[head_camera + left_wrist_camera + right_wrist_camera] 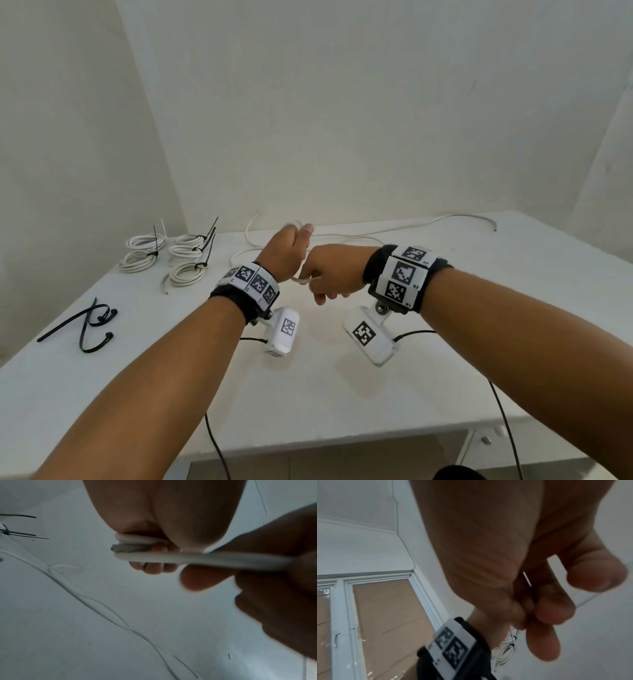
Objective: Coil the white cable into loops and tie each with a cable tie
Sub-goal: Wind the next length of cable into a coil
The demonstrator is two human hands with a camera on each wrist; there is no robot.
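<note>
Above the table's middle, my left hand [294, 244] grips a small bundle of turns of the white cable [135, 542] in its curled fingers. One strand [205, 558] runs straight from that bundle to my right hand [325, 279], which pinches it close beside the left wrist. The rest of the cable [394, 233] trails loose across the back of the white table [445, 359], its end [494, 227] at the far right. The right wrist view is blurred and shows my right fingers [553, 609] curled. Loose black cable ties [89, 323] lie at the front left.
Several white coils [156, 254], each bound with a black tie, lie grouped at the back left of the table. White walls close the corner behind. Black camera leads [214, 442] hang over the table's front edge.
</note>
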